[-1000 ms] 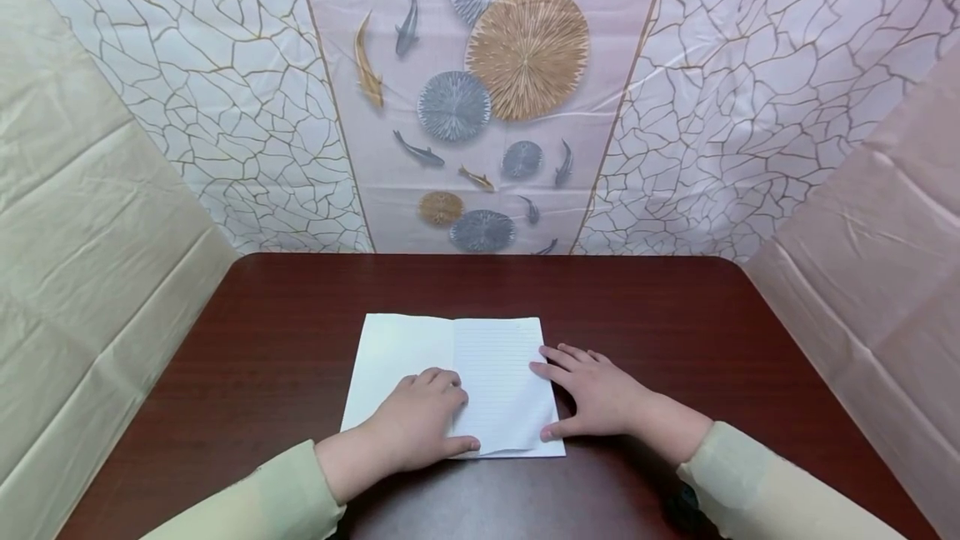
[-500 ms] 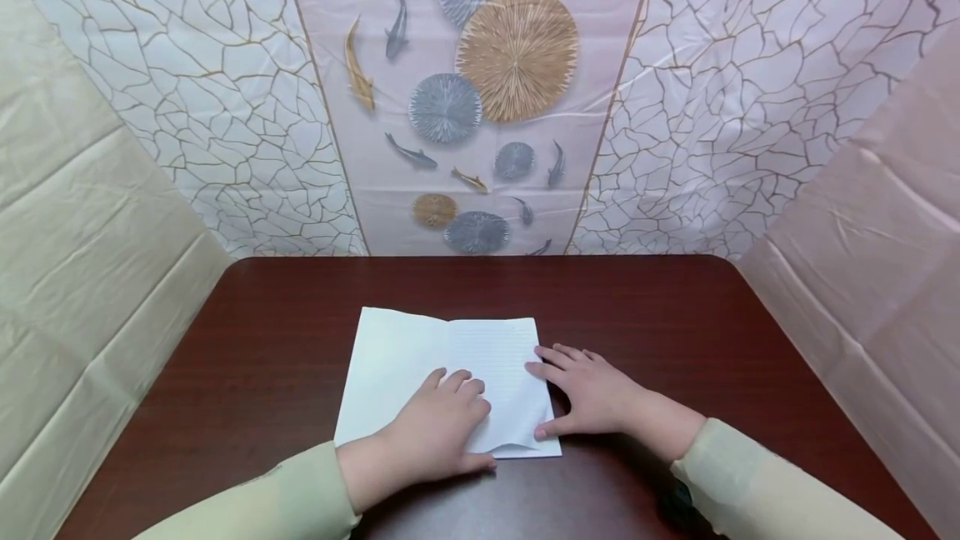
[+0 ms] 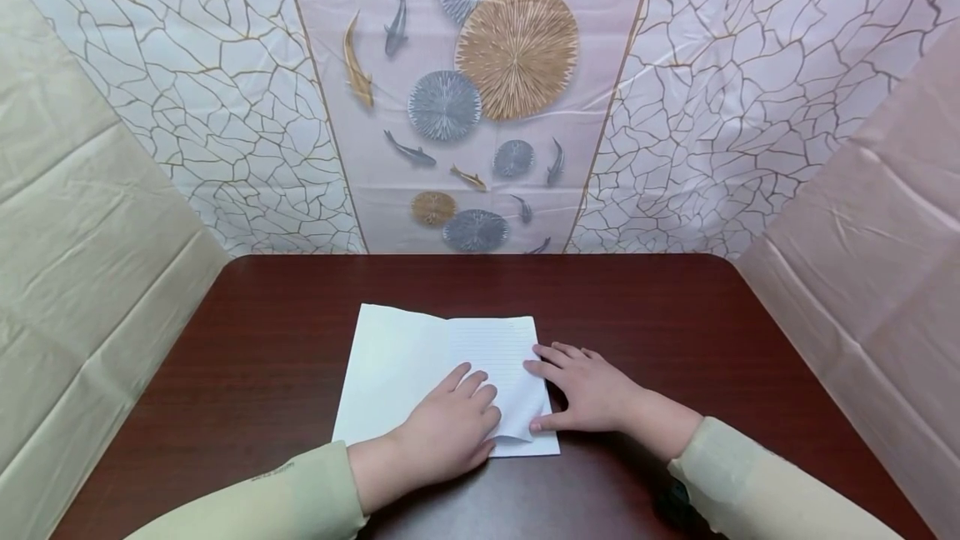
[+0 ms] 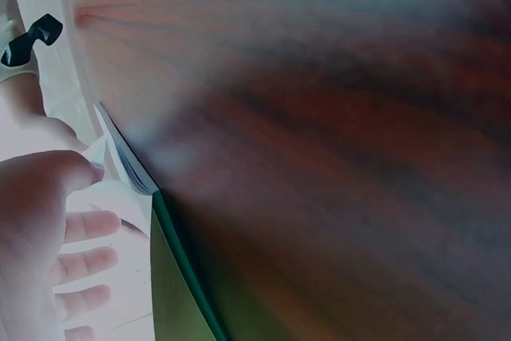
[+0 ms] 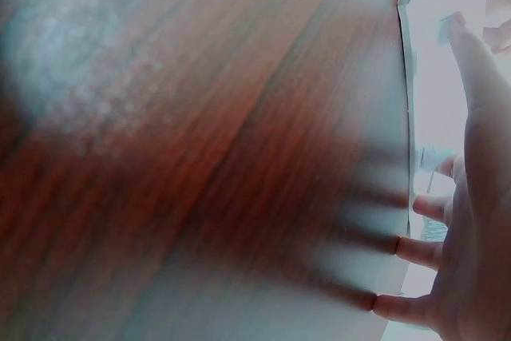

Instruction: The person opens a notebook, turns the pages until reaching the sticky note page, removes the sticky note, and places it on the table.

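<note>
Notebook (image 3: 386, 365) open on the near half of the table (image 3: 277, 348), both hands at it. Ruled page (image 3: 491, 344): lower edge curled up off the sheets beneath. Left hand (image 3: 446, 432) lies over this page, fingers loosely extended, no grip seen. Right hand (image 3: 596, 390) at the outer edge, fingers spread, thumb by the raised corner, nothing clasped. Judgement: work one leaf only, light fingertips, rest of the book pinned, no creasing. Green cover (image 4: 172, 293) shows below. Left sleeve (image 3: 273, 486) carries dark marks, too small to read; no brand legible.

head: high, forward-down | 2 wrist views: close, along notebook (image 3: 431, 357) edge | all 3 share table (image 3: 637, 307)
</note>
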`<state>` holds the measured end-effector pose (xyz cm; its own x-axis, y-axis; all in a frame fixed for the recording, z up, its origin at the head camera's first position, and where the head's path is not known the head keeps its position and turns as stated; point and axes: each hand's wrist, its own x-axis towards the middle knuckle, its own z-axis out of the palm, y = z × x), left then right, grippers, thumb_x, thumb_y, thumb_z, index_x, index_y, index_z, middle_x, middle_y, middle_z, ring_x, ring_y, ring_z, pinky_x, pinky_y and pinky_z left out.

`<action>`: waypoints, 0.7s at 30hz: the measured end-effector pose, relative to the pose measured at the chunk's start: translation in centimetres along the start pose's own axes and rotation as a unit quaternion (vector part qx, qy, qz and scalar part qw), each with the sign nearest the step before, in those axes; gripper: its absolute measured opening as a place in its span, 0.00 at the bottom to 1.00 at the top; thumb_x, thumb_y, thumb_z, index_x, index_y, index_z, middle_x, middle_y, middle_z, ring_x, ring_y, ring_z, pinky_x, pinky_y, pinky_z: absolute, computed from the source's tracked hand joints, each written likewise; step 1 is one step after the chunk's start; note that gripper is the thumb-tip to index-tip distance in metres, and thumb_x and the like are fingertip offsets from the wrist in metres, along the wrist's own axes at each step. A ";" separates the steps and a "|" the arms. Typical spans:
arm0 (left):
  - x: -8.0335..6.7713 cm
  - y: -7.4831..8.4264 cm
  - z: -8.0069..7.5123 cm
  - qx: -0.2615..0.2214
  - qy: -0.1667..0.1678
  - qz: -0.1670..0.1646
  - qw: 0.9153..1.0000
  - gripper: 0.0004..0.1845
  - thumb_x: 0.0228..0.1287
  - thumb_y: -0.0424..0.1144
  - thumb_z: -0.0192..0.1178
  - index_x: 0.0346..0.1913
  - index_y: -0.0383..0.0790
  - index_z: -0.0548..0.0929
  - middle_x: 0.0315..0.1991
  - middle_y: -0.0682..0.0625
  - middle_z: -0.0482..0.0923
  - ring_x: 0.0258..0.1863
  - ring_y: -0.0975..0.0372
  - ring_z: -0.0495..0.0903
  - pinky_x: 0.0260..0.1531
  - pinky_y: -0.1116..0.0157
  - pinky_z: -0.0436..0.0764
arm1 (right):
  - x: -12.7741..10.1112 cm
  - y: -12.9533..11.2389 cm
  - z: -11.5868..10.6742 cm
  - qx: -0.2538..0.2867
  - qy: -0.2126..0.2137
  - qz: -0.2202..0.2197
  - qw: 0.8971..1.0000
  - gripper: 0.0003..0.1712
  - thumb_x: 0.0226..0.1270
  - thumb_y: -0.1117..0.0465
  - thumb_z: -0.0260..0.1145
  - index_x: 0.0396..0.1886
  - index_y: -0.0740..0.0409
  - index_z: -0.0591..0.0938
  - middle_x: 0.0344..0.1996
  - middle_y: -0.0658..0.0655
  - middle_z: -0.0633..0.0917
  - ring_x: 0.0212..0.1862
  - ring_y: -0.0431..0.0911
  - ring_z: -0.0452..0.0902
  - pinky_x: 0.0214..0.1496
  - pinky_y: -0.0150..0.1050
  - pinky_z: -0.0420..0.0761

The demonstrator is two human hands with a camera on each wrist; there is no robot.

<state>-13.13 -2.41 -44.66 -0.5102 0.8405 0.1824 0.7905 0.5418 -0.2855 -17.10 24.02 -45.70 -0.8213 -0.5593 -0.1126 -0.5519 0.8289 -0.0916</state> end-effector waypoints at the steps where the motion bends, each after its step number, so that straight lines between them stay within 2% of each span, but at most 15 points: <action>1: 0.0 0.0 0.0 -0.001 0.003 0.001 1.000 0.15 0.61 0.57 0.62 0.37 0.49 0.82 0.45 0.51 0.78 0.58 0.53 0.73 0.68 0.51 0.63 | 0.0 0.0 0.1 -0.004 0.002 0.000 1.000 0.58 0.49 0.12 0.48 0.73 0.41 0.69 0.74 0.54 0.66 0.73 0.57 0.60 0.66 0.64 0.65; 11: 0.2 0.1 0.2 -0.008 0.022 0.003 1.000 0.08 0.61 0.48 0.61 0.33 0.48 0.82 0.40 0.52 0.78 0.56 0.54 0.75 0.68 0.52 0.64 | 0.0 0.2 0.2 -0.014 0.015 -0.013 1.000 0.58 0.51 0.13 0.46 0.74 0.42 0.67 0.73 0.55 0.66 0.73 0.57 0.60 0.63 0.64 0.68; 15: 0.2 0.1 0.3 -0.014 0.025 -0.001 1.000 0.07 0.60 0.47 0.61 0.32 0.48 0.81 0.40 0.52 0.78 0.55 0.54 0.75 0.67 0.52 0.64 | -0.3 0.6 0.1 0.002 0.021 -0.012 1.000 0.58 0.53 0.14 0.47 0.77 0.43 0.63 0.74 0.55 0.64 0.74 0.55 0.58 0.66 0.62 0.65; 21: 0.2 0.0 0.1 -0.021 0.025 -0.006 0.999 0.07 0.61 0.47 0.61 0.34 0.48 0.82 0.40 0.53 0.78 0.56 0.54 0.74 0.67 0.52 0.65 | -0.9 1.3 0.0 0.005 0.055 -0.010 0.998 0.57 0.59 0.19 0.50 0.78 0.49 0.60 0.75 0.56 0.63 0.74 0.56 0.58 0.70 0.61 0.61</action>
<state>-13.22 -2.25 -44.78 -0.5034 0.8322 0.2325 0.7981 0.5509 -0.2439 -17.05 25.58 -45.74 -0.8215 -0.5702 -0.0005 -0.5670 0.8171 -0.1036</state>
